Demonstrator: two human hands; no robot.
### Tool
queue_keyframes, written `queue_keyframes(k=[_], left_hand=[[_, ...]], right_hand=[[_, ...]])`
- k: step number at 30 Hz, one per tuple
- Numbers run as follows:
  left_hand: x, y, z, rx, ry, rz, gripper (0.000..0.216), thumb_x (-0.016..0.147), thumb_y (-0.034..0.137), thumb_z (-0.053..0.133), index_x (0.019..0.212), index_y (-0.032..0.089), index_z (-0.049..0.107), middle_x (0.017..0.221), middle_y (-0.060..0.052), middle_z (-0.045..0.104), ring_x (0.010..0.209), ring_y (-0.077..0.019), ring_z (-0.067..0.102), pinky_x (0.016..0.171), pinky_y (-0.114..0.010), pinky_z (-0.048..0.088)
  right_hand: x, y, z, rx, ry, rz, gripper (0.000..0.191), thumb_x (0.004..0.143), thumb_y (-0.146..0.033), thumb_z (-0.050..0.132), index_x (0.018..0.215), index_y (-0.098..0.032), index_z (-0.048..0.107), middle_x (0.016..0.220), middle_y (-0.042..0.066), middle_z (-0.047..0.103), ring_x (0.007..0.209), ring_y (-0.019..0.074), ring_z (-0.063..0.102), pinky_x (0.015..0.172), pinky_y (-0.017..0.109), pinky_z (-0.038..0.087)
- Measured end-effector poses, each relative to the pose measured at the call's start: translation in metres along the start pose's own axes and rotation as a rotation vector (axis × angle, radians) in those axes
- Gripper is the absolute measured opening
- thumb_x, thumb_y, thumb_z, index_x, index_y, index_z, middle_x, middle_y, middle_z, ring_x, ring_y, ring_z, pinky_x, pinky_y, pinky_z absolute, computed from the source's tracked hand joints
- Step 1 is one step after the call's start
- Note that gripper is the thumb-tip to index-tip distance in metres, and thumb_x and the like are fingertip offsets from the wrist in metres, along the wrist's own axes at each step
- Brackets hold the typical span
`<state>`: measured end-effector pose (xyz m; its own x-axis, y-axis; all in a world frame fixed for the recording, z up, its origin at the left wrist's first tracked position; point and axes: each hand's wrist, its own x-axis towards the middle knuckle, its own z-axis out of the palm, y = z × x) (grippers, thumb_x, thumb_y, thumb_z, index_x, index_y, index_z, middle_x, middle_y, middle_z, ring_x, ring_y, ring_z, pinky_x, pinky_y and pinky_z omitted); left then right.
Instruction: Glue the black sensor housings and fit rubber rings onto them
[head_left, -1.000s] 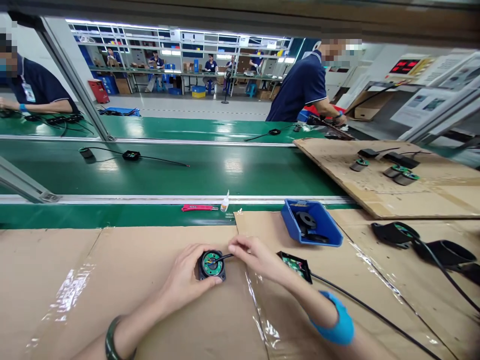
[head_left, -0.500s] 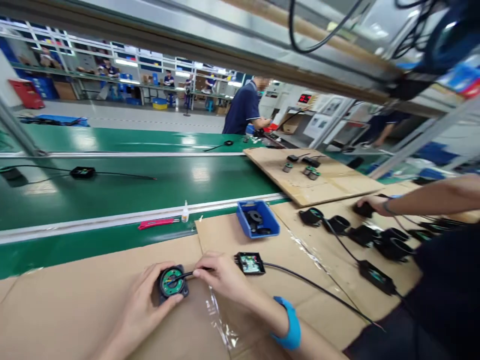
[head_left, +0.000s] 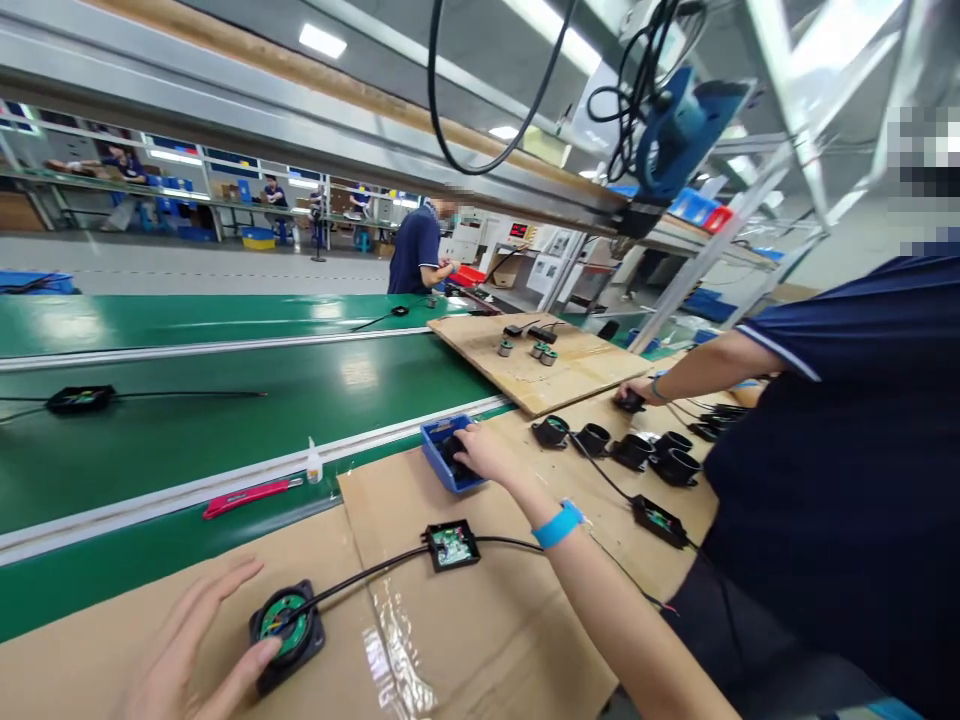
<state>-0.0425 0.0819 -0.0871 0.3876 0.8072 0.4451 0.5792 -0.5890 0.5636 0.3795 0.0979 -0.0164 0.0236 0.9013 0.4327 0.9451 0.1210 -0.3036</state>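
Head view, black housing (head_left: 295, 630), beside left hand (head_left: 180, 650), thumb overlapping it

The right hand (head_left: 487, 456) partly hides dark parts (head_left: 449, 449) (shapes unclear) in the blue bin (head_left: 438, 464).

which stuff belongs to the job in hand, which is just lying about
Likely in use:
round housing at the left hand
black cable from it to the circuit box
blue bin, right hand in it

Apparently lying about:
red cutter
small white bottle
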Motion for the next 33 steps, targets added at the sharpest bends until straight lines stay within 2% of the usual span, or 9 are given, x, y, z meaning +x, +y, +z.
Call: queue_keyframes(k=[4, 6, 9, 12, 16, 19, 25, 28, 33], left_hand=[[0.006, 0.036, -0.02, 0.078, 0.068, 0.163, 0.037, 0.089, 0.036, 0.057, 0.125, 0.031, 0.054, 0.128, -0.007, 0.059, 0.112, -0.0272, 0.063, 0.091, -0.04, 0.058], [0.006, 0.054, -0.028, 0.089, 0.045, 0.219, 0.035, 0.091, 0.027, 0.056, 0.125, 0.03, 0.054, 0.124, -0.007, 0.06, 0.111, -0.0244, 0.063, 0.092, -0.036, 0.056], [-0.004, 0.075, -0.037, 0.054, -0.15, 0.24, 0.029, 0.087, 0.017, 0.058, 0.115, 0.027, 0.057, 0.109, -0.006, 0.065, 0.098, -0.0217, 0.065, 0.082, -0.03, 0.057], [-0.021, 0.085, -0.036, 0.042, -0.404, 0.131, 0.025, 0.078, 0.015, 0.069, 0.099, 0.023, 0.06, 0.097, -0.004, 0.067, 0.086, -0.0226, 0.066, 0.071, -0.03, 0.058], [-0.041, 0.083, -0.02, 0.04, -0.494, 0.074, 0.04, 0.075, 0.026, 0.077, 0.11, 0.022, 0.06, 0.112, -0.009, 0.067, 0.097, -0.0274, 0.065, 0.081, -0.037, 0.058], [-0.047, 0.081, -0.001, 0.059, -0.487, 0.126, 0.055, 0.078, 0.031, 0.075, 0.127, 0.022, 0.053, 0.127, -0.014, 0.061, 0.113, -0.0309, 0.06, 0.093, -0.042, 0.055], [-0.041, 0.092, 0.01, 0.094, -0.524, 0.215, 0.028, 0.083, 0.013, 0.063, 0.111, 0.014, 0.061, 0.11, -0.015, 0.068, 0.102, -0.0301, 0.064, 0.088, -0.043, 0.057], [-0.032, 0.092, -0.008, 0.03, -0.409, 0.23, 0.028, 0.086, 0.015, 0.059, 0.114, 0.016, 0.06, 0.122, -0.017, 0.061, 0.112, -0.0279, 0.061, 0.094, -0.038, 0.055], [-0.005, 0.07, -0.026, 0.03, -0.159, 0.19, 0.028, 0.09, 0.013, 0.053, 0.116, 0.021, 0.06, 0.125, -0.015, 0.057, 0.115, -0.0234, 0.06, 0.093, -0.037, 0.056]], right_hand=[[-0.009, -0.041, -0.009, 0.112, 0.011, -0.058, 0.013, 0.089, -0.027, 0.06, 0.099, -0.019, 0.064, 0.093, 0.005, 0.064, 0.08, 0.0167, 0.063, 0.073, 0.033, 0.053], [-0.026, -0.078, -0.007, 0.2, -0.071, -0.143, 0.022, 0.086, -0.024, 0.059, 0.108, -0.021, 0.063, 0.096, 0.006, 0.064, 0.08, 0.0183, 0.064, 0.073, 0.033, 0.054], [-0.071, -0.137, 0.012, 0.329, -0.417, -0.37, 0.04, 0.082, -0.022, 0.063, 0.122, -0.023, 0.055, 0.108, 0.007, 0.065, 0.091, 0.0211, 0.065, 0.079, 0.033, 0.055], [-0.113, -0.174, 0.04, 0.291, -0.61, -0.497, 0.04, 0.075, -0.021, 0.074, 0.111, -0.019, 0.058, 0.104, 0.008, 0.067, 0.094, 0.0264, 0.064, 0.084, 0.04, 0.054], [-0.123, -0.173, 0.053, 0.383, -0.656, -0.41, 0.047, 0.067, -0.022, 0.084, 0.104, -0.02, 0.055, 0.105, 0.006, 0.066, 0.095, 0.0249, 0.063, 0.082, 0.037, 0.054], [-0.104, -0.156, 0.044, 0.48, -0.623, -0.309, 0.032, 0.076, -0.018, 0.076, 0.097, -0.023, 0.053, 0.101, 0.003, 0.064, 0.093, 0.0207, 0.062, 0.079, 0.033, 0.053], [-0.079, -0.151, 0.051, 0.431, -0.358, -0.244, 0.012, 0.092, -0.018, 0.051, 0.103, -0.022, 0.055, 0.099, 0.008, 0.061, 0.095, 0.024, 0.059, 0.08, 0.04, 0.051], [-0.076, -0.155, 0.063, 0.404, -0.241, -0.216, 0.012, 0.093, -0.023, 0.052, 0.103, -0.021, 0.057, 0.099, 0.01, 0.061, 0.097, 0.0271, 0.058, 0.081, 0.044, 0.051], [-0.075, -0.157, 0.066, 0.512, -0.32, -0.205, 0.008, 0.094, -0.019, 0.051, 0.091, -0.021, 0.058, 0.086, 0.004, 0.063, 0.082, 0.0197, 0.063, 0.071, 0.033, 0.051]])
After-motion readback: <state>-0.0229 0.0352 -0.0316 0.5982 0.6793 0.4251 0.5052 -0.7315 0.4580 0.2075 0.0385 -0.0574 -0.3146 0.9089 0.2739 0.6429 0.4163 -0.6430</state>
